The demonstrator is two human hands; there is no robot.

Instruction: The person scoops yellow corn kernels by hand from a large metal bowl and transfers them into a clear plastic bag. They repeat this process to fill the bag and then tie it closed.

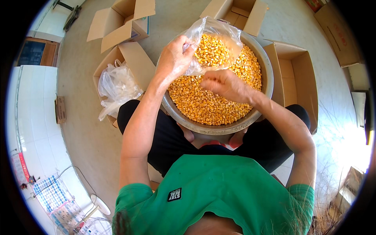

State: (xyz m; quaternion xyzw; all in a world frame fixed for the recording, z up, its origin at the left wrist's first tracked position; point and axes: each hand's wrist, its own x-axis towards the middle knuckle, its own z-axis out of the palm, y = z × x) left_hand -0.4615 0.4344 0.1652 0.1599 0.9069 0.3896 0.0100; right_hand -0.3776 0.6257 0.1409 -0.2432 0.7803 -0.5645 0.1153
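Note:
My left hand [176, 57] grips the gathered edge of a clear plastic bag [235, 32], which lies tilted over a wide metal basin [268, 69]. Yellow corn kernels [213, 51] fill part of the bag. Loose corn kernels [205, 101] cover the inside of the basin around and below it. My right hand [224, 86] is curled, just below the bag's near edge and above the loose corn. Its fingertips are turned away, so whether it holds kernels or a bit of the bag is hidden.
An open cardboard box [133, 55] with crumpled clear plastic bags [117, 85] stands left of the basin. Another open box [299, 79] stands at the right. Two more boxes, one far left [117, 23] and one far right [251, 17], sit beyond. My knees flank the basin.

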